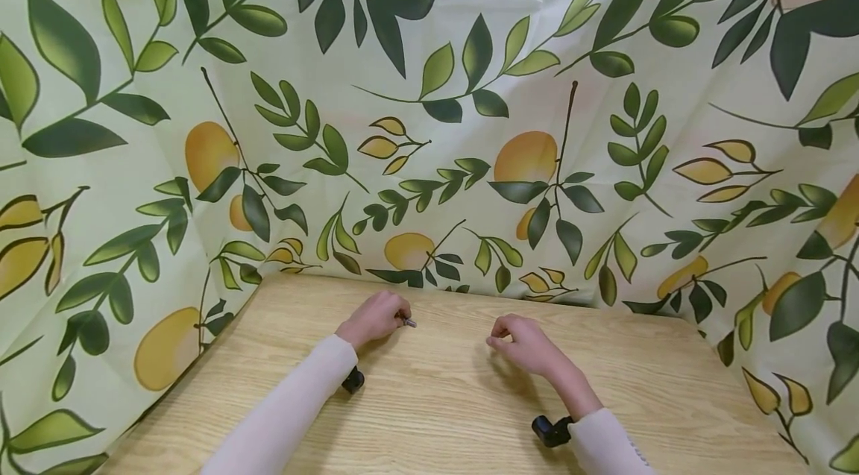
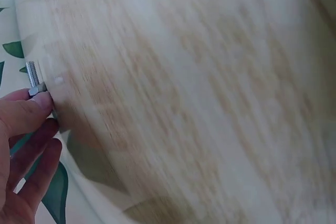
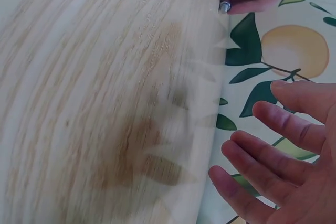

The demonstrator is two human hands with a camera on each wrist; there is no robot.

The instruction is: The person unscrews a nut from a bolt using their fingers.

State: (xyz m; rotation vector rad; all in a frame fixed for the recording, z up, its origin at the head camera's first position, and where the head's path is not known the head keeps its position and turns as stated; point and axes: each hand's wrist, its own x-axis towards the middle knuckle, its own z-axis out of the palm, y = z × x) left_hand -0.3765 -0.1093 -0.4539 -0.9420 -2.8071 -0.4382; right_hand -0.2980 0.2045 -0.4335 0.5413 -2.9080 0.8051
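A small metal bolt (image 1: pixel 410 323) with a hexagonal piece on it is pinched between the thumb and forefinger of my left hand (image 1: pixel 378 317), just over the far part of the table. In the left wrist view the bolt's threaded shank (image 2: pixel 32 73) sticks out past the fingertips; whether the hexagonal piece is its head or a nut, I cannot tell. To the right, apart from the bolt, my right hand (image 1: pixel 530 344) hovers over the wood. The right wrist view shows its fingers (image 3: pixel 262 174) spread and loosely bent, with nothing between them.
Both hands are over a light wood-grain table (image 1: pixel 436 393). A patterned cloth (image 1: pixel 463 184) with leaves and orange fruit hangs behind it and at the sides. Black wrist devices sit under the left wrist (image 1: pixel 353 381) and the right wrist (image 1: pixel 552 431).
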